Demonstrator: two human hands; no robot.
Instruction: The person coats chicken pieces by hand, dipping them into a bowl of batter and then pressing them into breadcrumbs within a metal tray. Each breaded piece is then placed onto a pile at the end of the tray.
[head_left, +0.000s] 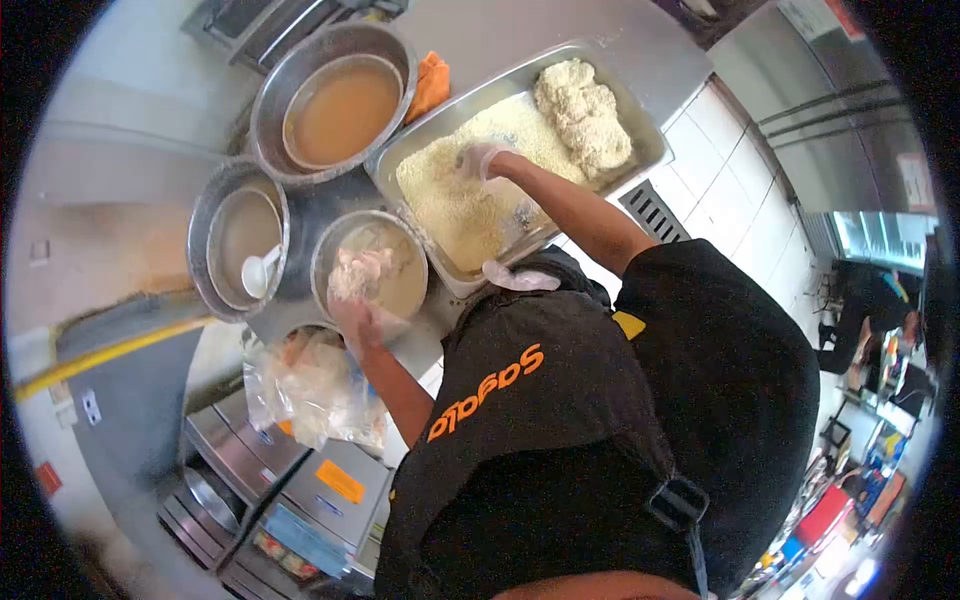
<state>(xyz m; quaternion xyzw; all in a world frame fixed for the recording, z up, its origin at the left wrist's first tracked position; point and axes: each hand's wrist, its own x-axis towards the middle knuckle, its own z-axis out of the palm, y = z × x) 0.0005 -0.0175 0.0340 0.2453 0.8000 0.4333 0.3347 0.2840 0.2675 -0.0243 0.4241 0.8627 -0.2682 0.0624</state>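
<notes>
Three bowls point(320, 262) sit left of one tray point(652, 130). In the smallest, beside the tray, raw meat point(362, 268) lies at the fingertips of the left hand point(357, 318), curled around it. The right hand point(484, 160), inside the tray, touches pale crumbs point(450, 205); its finger opening is unclear.

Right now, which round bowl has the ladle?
Leftmost bowl in view: only it holds the white ladle; the others hold orange-brown liquid or raw-looking meat.

Bright but grainy, the view bows toward black edges, with glare lower right.
</notes>
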